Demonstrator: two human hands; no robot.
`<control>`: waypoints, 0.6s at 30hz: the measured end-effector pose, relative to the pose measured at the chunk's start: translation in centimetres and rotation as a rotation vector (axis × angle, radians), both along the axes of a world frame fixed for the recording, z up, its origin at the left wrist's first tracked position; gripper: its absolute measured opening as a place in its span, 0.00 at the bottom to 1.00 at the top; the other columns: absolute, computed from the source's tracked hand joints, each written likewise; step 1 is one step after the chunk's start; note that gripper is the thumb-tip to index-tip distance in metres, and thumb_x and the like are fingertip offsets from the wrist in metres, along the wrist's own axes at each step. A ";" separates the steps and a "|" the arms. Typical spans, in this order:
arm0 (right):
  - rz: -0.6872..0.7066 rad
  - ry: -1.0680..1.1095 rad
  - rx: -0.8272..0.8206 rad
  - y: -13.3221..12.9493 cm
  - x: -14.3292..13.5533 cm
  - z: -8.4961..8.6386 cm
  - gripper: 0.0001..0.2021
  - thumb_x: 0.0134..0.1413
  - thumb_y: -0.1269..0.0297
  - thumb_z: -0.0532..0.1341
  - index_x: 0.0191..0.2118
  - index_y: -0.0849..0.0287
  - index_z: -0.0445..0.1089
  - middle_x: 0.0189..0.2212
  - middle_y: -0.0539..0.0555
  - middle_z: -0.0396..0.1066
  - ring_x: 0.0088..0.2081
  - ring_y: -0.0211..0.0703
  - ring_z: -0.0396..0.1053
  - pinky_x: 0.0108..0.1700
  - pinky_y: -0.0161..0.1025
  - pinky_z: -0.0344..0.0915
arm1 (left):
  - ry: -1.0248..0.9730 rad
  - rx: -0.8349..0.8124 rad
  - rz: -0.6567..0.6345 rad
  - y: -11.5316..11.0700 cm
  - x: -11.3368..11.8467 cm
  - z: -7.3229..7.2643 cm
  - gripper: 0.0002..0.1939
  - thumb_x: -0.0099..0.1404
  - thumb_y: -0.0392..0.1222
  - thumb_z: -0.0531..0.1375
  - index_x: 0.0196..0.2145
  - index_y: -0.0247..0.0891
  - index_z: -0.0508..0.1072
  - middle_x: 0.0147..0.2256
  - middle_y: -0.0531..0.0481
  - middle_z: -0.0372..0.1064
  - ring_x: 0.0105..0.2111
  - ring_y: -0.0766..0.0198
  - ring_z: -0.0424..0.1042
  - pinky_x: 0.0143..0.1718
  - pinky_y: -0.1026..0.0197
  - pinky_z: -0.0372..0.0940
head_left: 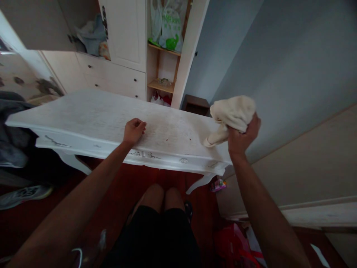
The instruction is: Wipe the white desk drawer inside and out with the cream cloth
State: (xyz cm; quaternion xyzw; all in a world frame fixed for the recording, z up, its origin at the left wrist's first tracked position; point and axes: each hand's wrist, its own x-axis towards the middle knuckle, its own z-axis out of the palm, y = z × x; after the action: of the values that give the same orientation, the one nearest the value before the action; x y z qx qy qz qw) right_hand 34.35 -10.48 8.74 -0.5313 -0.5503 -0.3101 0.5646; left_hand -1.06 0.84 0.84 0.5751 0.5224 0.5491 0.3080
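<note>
**Cloth (232, 113) clenched in right hand (243, 136) above white table (92, 111)**

A blue-grey wall (292, 67) fills the right side. A white cabinet (126, 33) stands beyond the table, with fabric (93, 37) in an open section at the left and plastic bags (170, 29) on a shelf. The table spans the middle, its pale top marked with grey smudges and its front edge towards the person. On the floor (200, 201), a red bag (230, 245) lies at lower right and a shoe (26, 195) at the left.

The cream cloth is at the table's right end, bunched in the right hand's firm grip, one end hanging down; whether that end touches the top cannot be told. The left hand (134, 131) is near the front edge, its grip loosely curled closed. A small pink box (218, 185) is near the right front leg. Two dark specks (190, 139) mark the tabletop between the hands.
</note>
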 end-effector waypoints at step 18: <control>0.365 -0.090 -0.603 1.4 2.6 -5.8 0.24 0.57 0.51 0.58 0.56 0.56 0.67 0.53 0.60 0.66 0.48 0.47 0.67 0.48 0.47 0.65 | 0.010 -0.030 -0.019 0.3 0.0 -0.2 0.08 0.53 0.44 0.59 0.21 0.38 0.66 0.18 0.54 0.66 0.17 0.69 0.63 0.19 0.67 0.58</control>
State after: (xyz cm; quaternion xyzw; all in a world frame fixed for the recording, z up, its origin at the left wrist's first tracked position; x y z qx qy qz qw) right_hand 36.92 -9.05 2.98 -0.5527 -0.7273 -0.0507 0.4037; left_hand -1.01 1.13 0.68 0.5783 0.5265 0.5352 0.3192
